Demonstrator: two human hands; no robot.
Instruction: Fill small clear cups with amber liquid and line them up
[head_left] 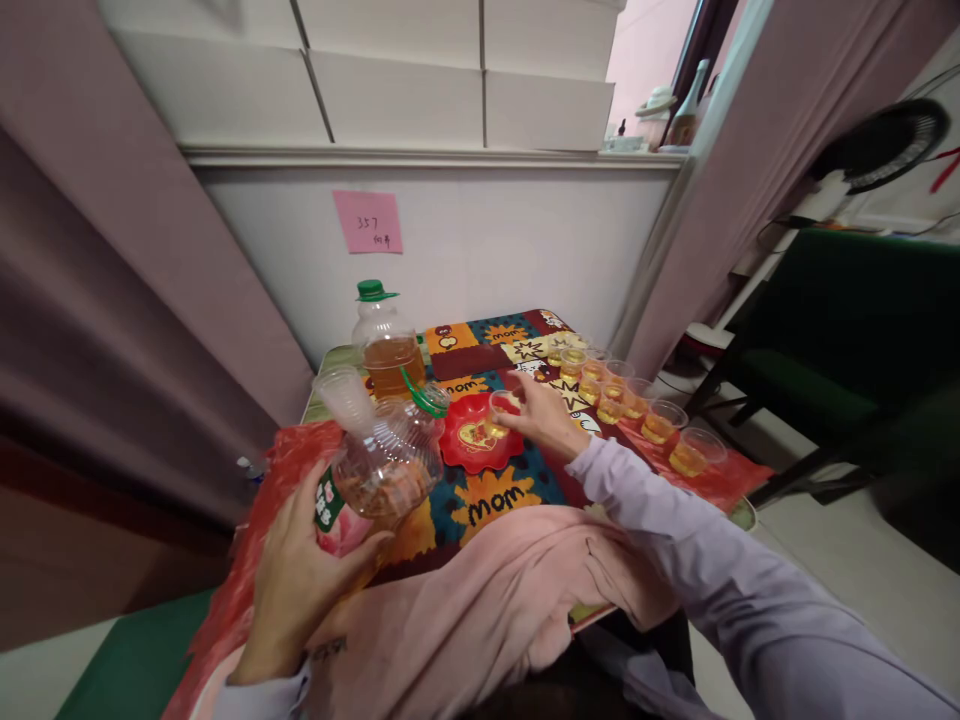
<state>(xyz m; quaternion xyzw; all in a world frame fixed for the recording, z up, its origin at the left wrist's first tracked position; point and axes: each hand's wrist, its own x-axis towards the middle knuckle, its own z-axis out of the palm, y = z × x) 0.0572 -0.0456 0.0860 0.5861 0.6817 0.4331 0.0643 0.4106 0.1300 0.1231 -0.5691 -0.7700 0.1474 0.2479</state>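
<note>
My left hand (307,560) is wrapped round a large clear plastic juice bottle (394,450), which tilts to the right above the table. Amber liquid lies inside it, and a green ring and strap hang at its neck. My right hand (544,410) grips a small clear plastic cup (501,412) holding some yellowish liquid. That cup is over a red scalloped dish (469,460) with a gold pattern; whether it touches the dish I cannot tell. Behind the tilted bottle a stack of clear cups (343,398) shows in part.
A second bottle (390,365) with a green cap stands upright at the back left. Several filled cups (611,402) line the table's right side on red plastic sheeting (739,480). A pink cloth (495,590) covers the near edge. A dark green chair (855,350) stands to the right.
</note>
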